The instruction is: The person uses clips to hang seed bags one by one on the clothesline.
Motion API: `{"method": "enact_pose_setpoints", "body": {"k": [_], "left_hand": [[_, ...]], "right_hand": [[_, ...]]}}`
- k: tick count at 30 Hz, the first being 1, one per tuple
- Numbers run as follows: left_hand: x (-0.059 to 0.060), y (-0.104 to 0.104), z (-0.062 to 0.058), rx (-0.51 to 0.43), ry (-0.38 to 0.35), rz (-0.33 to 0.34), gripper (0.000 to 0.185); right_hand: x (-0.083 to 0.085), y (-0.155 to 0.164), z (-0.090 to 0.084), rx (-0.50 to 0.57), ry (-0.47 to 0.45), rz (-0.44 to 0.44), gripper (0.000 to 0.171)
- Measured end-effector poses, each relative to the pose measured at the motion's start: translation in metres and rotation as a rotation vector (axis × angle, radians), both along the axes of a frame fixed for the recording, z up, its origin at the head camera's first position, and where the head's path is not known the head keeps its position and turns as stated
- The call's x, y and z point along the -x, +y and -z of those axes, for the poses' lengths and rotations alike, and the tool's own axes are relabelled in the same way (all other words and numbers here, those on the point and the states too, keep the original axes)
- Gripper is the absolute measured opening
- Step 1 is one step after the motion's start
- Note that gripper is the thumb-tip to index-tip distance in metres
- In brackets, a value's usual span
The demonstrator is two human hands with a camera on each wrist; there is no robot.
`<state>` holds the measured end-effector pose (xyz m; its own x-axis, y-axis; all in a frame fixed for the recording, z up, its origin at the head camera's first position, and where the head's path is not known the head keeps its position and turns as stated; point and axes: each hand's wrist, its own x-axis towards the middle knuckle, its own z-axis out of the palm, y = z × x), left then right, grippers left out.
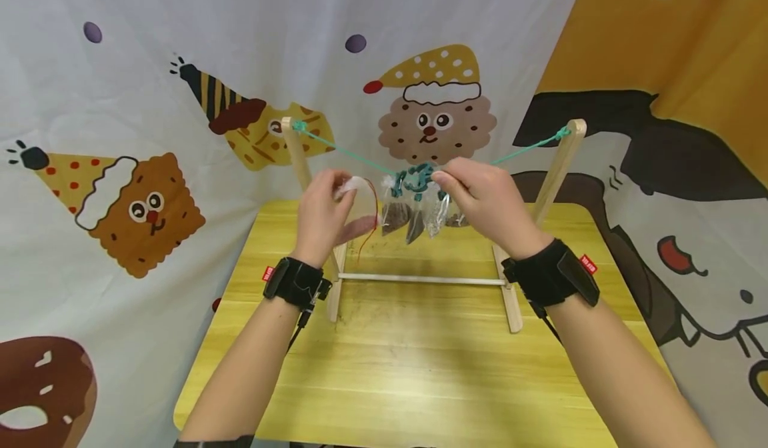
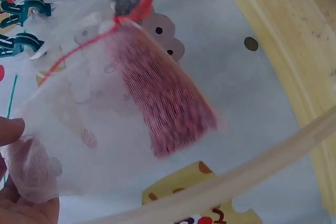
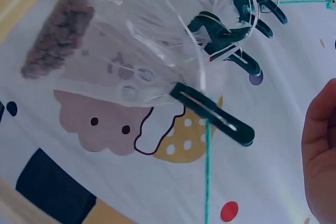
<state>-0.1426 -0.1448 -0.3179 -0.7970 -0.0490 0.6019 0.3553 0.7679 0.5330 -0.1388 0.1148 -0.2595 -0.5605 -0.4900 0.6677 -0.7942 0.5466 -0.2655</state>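
My left hand [image 1: 321, 215] pinches the upper edge of a white mesh drawstring bag [image 2: 89, 129]. Pinkish-purple bits [image 2: 163, 93] fill the bag's far end, and its red string [image 1: 376, 201] hangs loose. My right hand [image 1: 480, 195] is raised by dark green clips [image 1: 420, 178], its thumb and forefinger close together; I cannot tell whether they hold anything. In the right wrist view one clip [image 3: 212, 114] grips the edge of a clear bag [image 3: 157, 56] on the green cord [image 3: 208, 177]. Several clear bags [image 1: 396, 216] with dark contents hang there.
The cord runs between the left post [image 1: 295, 145] and right post [image 1: 561, 168] of a wooden frame, joined low down by a white rod [image 1: 420, 279]. The frame stands on a yellow wooden table [image 1: 390, 368], before a cartoon-printed cloth [image 1: 252, 21].
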Motion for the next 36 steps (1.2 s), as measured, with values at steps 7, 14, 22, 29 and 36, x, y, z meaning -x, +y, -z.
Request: {"method": "enact_pose_setpoints", "body": {"k": [7,14,22,29,36], "left_hand": [[0.006,0.007,-0.005,-0.171,-0.073,0.002,0.022],[0.015,0.018,-0.006,-0.208,-0.069,0.036,0.010],[0.020,0.021,-0.006,-0.261,-0.090,0.128,0.006],[0.019,0.020,-0.004,-0.336,-0.141,0.254,0.009],[0.020,0.020,-0.005,-0.298,-0.105,0.214,0.009]], "right_hand": [[0.022,-0.022,-0.014,-0.126,-0.063,0.001,0.028],[0.039,-0.034,-0.023,-0.238,-0.136,0.019,0.030],[0.047,-0.046,-0.021,-0.306,-0.066,0.015,0.030],[0.051,-0.053,-0.014,-0.320,0.040,-0.005,0.030],[0.055,-0.057,-0.007,-0.347,0.085,-0.009,0.026]]}}
